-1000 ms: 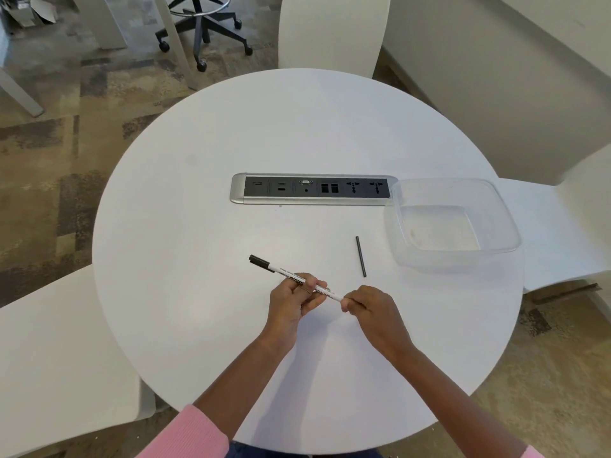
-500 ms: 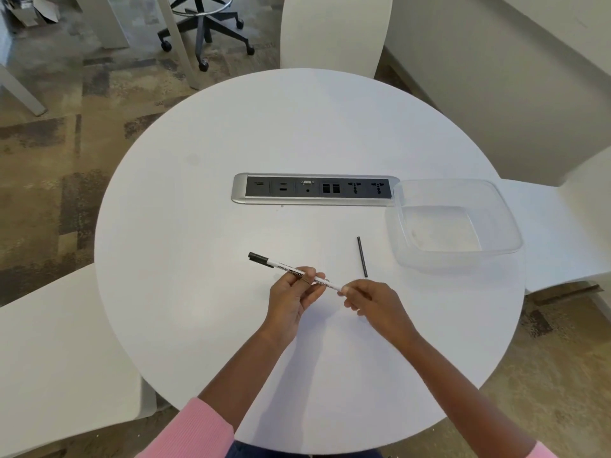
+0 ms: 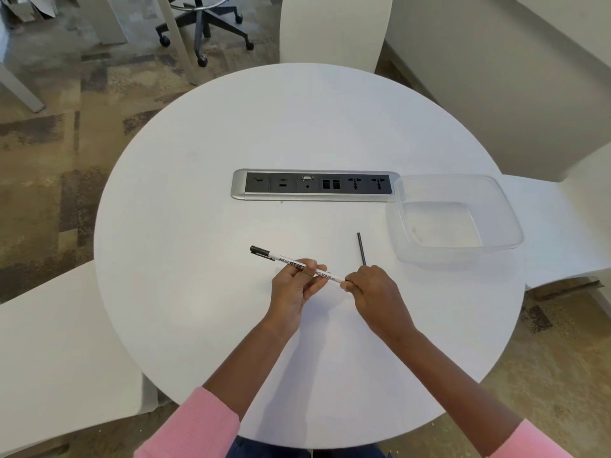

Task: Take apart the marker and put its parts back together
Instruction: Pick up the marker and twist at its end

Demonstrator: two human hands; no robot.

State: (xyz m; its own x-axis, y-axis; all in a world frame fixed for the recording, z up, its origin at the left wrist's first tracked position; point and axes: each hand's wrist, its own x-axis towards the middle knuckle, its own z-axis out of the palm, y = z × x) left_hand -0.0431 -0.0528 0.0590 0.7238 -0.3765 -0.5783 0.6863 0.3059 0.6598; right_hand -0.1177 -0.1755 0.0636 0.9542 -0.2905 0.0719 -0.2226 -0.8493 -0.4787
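Observation:
A slim white whiteboard marker [image 3: 281, 258] with a black cap at its left end is held level above the round white table [image 3: 205, 200]. My left hand [image 3: 296, 285] grips the barrel near its middle. My right hand [image 3: 372, 287] pinches the marker's right end, and a small dark piece shows at my fingertips. A thin black rod [image 3: 361, 248], the ink core, lies loose on the table just beyond my right hand, pointing away from me.
A clear plastic container [image 3: 456, 223] stands at the right of the table. A silver and black socket strip [image 3: 314, 185] is set into the table's middle. White chairs surround the table; an office chair base [image 3: 201, 24] stands far off.
Both hands and the marker have shifted slightly away from me. My right hand has closed tighter over the marker's right end, near the loose rod.

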